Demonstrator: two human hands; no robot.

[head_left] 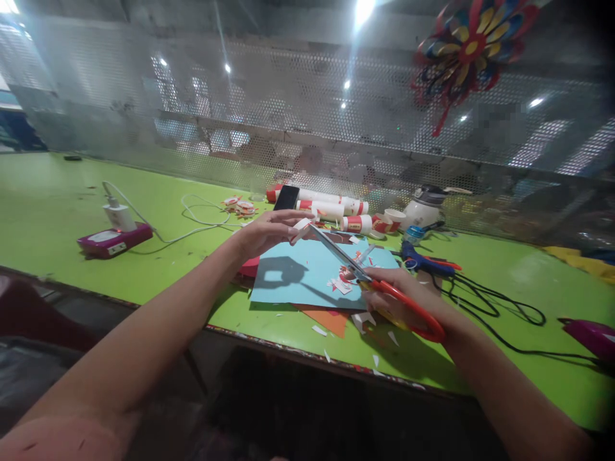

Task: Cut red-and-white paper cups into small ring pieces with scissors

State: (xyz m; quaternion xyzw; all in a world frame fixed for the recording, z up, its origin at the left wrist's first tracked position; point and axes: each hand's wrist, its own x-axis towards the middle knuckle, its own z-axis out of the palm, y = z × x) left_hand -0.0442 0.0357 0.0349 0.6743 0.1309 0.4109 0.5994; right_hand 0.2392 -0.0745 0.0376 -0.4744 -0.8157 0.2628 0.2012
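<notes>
My left hand (269, 230) pinches a small white piece of paper (301, 228) above the light blue sheet (283, 291). My right hand (401, 294) is wrapped round the handles of a pair of scissors (408, 307) with red-orange handles. Their long metal blades point up and left, with the tips at the white piece. Whether the blades cut into it is too small to tell. Red and white paper scraps (342, 282) lie on the blue sheet near the blades. An orange sheet (327, 318) sticks out beneath it.
Paper cups (356, 223), a phone (286, 198) and a white jug (423, 208) stand or lie behind the sheet. At right is a blue glue gun (427, 261) with a black cable. A purple power strip (115, 240) with a plugged-in charger sits at left.
</notes>
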